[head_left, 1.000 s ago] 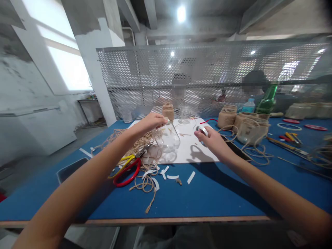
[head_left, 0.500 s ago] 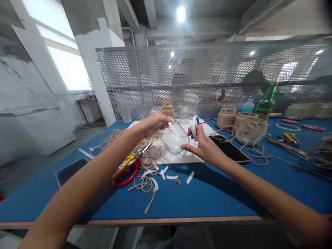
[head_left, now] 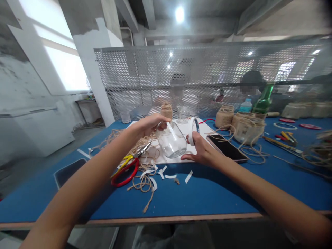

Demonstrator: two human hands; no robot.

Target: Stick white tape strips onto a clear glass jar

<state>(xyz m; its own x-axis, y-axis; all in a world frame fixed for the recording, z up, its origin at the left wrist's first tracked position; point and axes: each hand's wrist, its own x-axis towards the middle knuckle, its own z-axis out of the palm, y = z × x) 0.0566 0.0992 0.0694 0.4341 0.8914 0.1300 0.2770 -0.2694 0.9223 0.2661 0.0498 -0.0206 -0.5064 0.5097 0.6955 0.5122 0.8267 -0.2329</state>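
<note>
My left hand [head_left: 150, 125] grips the neck of a clear glass jar [head_left: 172, 141], holding it tilted above the white sheet [head_left: 184, 129] on the blue table [head_left: 207, 193]. My right hand [head_left: 201, 149] is closed on a white tape roll [head_left: 193, 129], held upright right beside the jar's side. A thin white strip runs across the jar's upper part.
Red and yellow scissors [head_left: 127, 167] lie in loose jute twine [head_left: 141, 181] with white paper scraps [head_left: 169, 175]. A dark phone [head_left: 227, 148] lies right of my hand, a tablet [head_left: 67, 169] at left. Twine-wrapped jars [head_left: 241, 126] and a green bottle [head_left: 264, 100] stand behind. People sit beyond the perforated screen [head_left: 207, 79].
My right hand lifted the tape roll off the table and brought it left to the jar. My left hand raised and tilted the jar toward me.
</note>
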